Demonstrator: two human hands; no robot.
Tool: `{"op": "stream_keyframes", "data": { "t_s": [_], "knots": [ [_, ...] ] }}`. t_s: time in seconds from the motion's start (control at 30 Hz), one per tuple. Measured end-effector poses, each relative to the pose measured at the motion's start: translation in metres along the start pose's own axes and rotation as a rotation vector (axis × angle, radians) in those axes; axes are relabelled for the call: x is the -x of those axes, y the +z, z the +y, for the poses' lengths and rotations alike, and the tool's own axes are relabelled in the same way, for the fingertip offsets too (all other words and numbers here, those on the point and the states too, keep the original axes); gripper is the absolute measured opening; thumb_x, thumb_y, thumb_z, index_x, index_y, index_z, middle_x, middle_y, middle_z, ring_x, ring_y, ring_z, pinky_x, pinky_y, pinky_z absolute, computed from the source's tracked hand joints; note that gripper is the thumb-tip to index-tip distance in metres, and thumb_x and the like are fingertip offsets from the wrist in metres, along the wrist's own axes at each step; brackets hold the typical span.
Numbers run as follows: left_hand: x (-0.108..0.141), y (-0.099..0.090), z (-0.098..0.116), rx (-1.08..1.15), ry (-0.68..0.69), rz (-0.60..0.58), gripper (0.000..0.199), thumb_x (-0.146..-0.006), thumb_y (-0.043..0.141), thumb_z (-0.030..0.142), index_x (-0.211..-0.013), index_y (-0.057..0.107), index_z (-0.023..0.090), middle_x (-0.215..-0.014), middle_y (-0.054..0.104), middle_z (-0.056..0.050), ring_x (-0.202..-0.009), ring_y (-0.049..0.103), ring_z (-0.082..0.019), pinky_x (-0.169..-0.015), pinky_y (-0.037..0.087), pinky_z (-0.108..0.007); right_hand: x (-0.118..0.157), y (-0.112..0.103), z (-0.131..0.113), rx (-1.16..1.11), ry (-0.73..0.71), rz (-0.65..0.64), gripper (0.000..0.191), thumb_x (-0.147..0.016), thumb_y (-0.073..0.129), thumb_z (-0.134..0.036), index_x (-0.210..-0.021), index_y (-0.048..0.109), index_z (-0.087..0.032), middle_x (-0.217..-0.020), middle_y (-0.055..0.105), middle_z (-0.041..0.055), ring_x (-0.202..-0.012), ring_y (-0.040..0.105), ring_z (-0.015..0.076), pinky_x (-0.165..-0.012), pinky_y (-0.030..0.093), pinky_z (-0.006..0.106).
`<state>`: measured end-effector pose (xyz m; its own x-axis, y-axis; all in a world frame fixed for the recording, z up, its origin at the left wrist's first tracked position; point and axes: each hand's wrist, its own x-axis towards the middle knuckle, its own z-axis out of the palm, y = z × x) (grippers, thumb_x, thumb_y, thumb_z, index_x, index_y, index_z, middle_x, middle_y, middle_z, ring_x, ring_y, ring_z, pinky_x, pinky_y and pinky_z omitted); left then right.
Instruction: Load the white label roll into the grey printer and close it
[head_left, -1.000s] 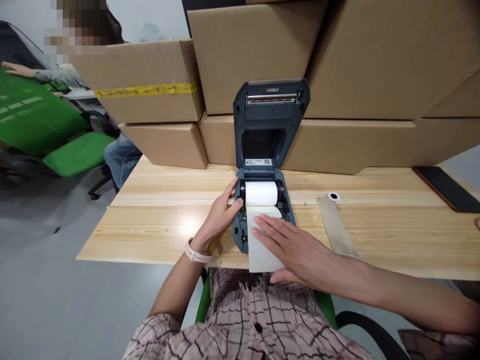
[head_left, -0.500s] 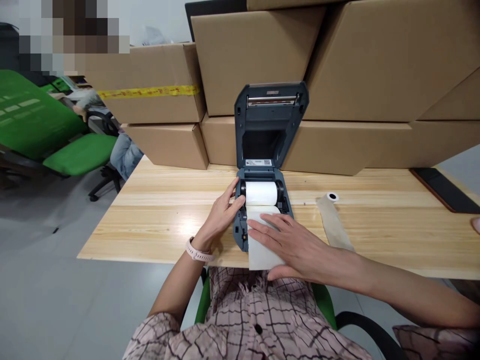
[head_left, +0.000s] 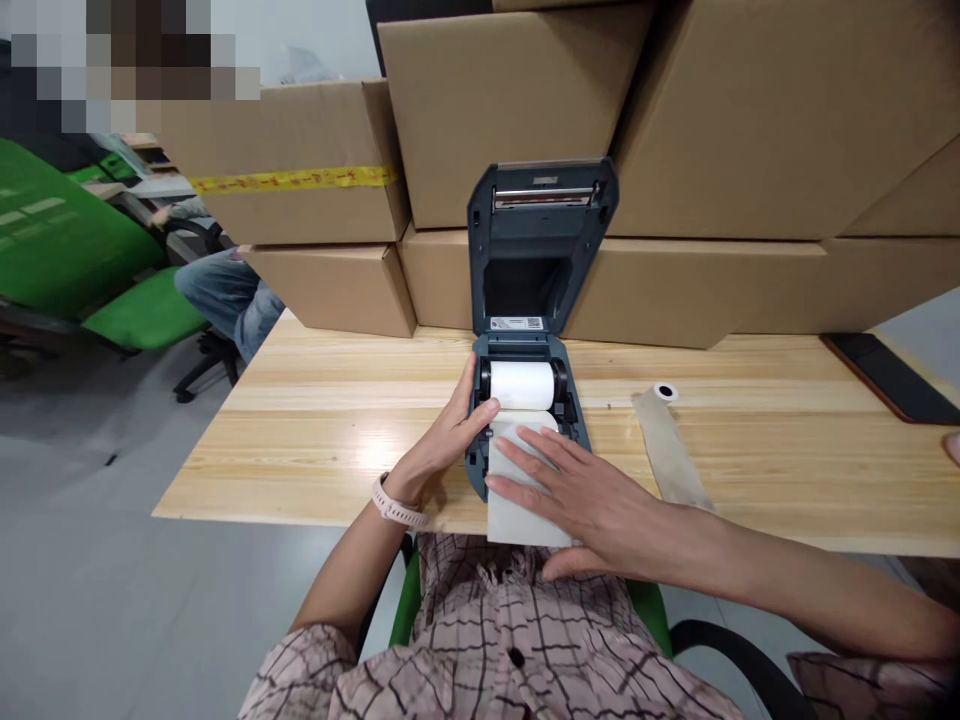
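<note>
A dark grey label printer [head_left: 480,470] stands on the wooden table with its lid [head_left: 484,230] raised. Inside it sits a white label roll [head_left: 523,385], held between black side holders. The label strip [head_left: 517,515] runs from the roll forward over the printer's front and past the table edge. My left hand [head_left: 454,425] rests along the printer's left side, thumb stretched toward the roll, fingers partly hidden behind the body. Flat on the strip lies my right hand [head_left: 570,490], fingers spread and its thumb apart near the table edge.
Right of the printer lies a small roll [head_left: 664,392] with a loose strip [head_left: 679,460]. A dark phone-like slab [head_left: 896,378] is at the far right. Cardboard boxes [head_left: 517,110] are stacked behind. To the left are a green chair [head_left: 142,310] and a person's jeans-clad leg [head_left: 225,290].
The strip's loose end has shifted slightly left under my right hand, which moved a little toward me with fingers more spread. My left thumb reaches slightly farther right. The seated person's leg has moved.
</note>
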<state>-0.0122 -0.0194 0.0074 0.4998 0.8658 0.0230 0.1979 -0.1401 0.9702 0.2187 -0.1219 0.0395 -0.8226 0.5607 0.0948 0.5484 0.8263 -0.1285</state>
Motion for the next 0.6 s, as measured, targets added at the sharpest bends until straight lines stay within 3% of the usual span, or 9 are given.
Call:
{"op": "stream_keyframes", "data": {
  "t_s": [0.1,0.2,0.27,0.33,0.37,0.47,0.53,0.6],
  "knots": [
    [0.0,0.0,0.001,0.003,0.006,0.017,0.09,-0.099,0.05,0.063,-0.169,0.007,0.025,-0.178,0.001,-0.003,-0.165,0.002,-0.024,-0.135,0.005,-0.04,0.005,-0.02,-0.001,-0.095,-0.044,-0.029,0.111,-0.074,0.084,-0.062,-0.163,0.033,-0.019,-0.172,0.025,0.0201,-0.159,0.023,0.0438,-0.121,0.039,0.063],
    [-0.001,0.001,0.002,0.017,-0.009,0.036,0.09,-0.099,0.05,0.063,-0.169,0.01,0.023,-0.177,0.003,-0.004,-0.165,0.003,-0.025,-0.135,0.005,-0.041,0.007,-0.055,0.013,-0.303,-0.134,0.004,0.074,-0.092,0.072,-0.054,-0.155,0.048,-0.025,-0.156,0.056,0.0107,-0.146,0.052,0.0277,-0.114,0.052,0.048],
    [-0.002,0.002,0.002,0.034,-0.017,0.043,0.088,-0.099,0.05,0.063,-0.168,0.013,0.024,-0.177,0.005,-0.004,-0.165,0.004,-0.024,-0.135,0.006,-0.041,0.003,-0.081,0.034,-0.362,-0.047,0.263,0.046,-0.1,0.065,-0.042,-0.144,0.058,-0.031,-0.138,0.071,0.0024,-0.129,0.066,0.0192,-0.11,0.056,0.042],
    [-0.002,0.002,0.001,0.051,-0.012,0.059,0.084,-0.099,0.05,0.062,-0.168,0.017,0.026,-0.177,0.008,-0.003,-0.165,0.007,-0.024,-0.136,0.008,-0.042,-0.008,-0.103,0.065,-0.308,0.172,0.686,0.032,-0.101,0.063,-0.036,-0.133,0.065,-0.032,-0.131,0.073,0.0029,-0.123,0.068,0.0202,-0.11,0.056,0.046],
    [-0.003,0.002,0.001,0.06,-0.006,0.072,0.083,-0.1,0.05,0.062,-0.167,0.019,0.027,-0.177,0.011,-0.003,-0.165,0.008,-0.025,-0.135,0.01,-0.042,-0.016,-0.112,0.083,-0.29,0.282,0.899,0.028,-0.102,0.062,-0.037,-0.129,0.066,-0.03,-0.13,0.073,0.0051,-0.122,0.068,0.0217,-0.111,0.054,0.048],
    [-0.005,0.0,0.002,0.108,-0.011,0.117,0.083,-0.1,0.049,0.063,-0.167,0.019,0.026,-0.176,0.018,-0.006,-0.164,0.015,-0.026,-0.134,0.017,-0.044,-0.045,-0.13,0.141,-0.445,0.517,1.189,0.037,-0.103,0.058,-0.04,-0.134,0.06,-0.019,-0.136,0.069,0.0118,-0.122,0.067,0.0216,-0.103,0.056,0.038],
    [-0.005,-0.001,0.003,0.152,-0.043,0.143,0.084,-0.1,0.048,0.063,-0.168,0.015,0.025,-0.175,0.023,-0.008,-0.162,0.023,-0.027,-0.132,0.023,-0.046,-0.066,-0.136,0.171,-0.699,0.601,1.111,0.048,-0.107,0.045,-0.041,-0.147,0.047,-0.014,-0.147,0.062,0.0126,-0.128,0.064,0.0192,-0.1,0.053,0.028],
    [-0.005,-0.002,0.005,0.181,-0.076,0.163,0.083,-0.101,0.046,0.064,-0.168,0.013,0.026,-0.173,0.029,-0.011,-0.159,0.031,-0.029,-0.129,0.029,-0.049,-0.084,-0.138,0.189,-0.884,0.61,0.987,0.056,-0.11,0.025,-0.043,-0.152,0.041,-0.011,-0.142,0.066,0.012,-0.127,0.065,0.0186,-0.095,0.052,0.026]
  ]
}}
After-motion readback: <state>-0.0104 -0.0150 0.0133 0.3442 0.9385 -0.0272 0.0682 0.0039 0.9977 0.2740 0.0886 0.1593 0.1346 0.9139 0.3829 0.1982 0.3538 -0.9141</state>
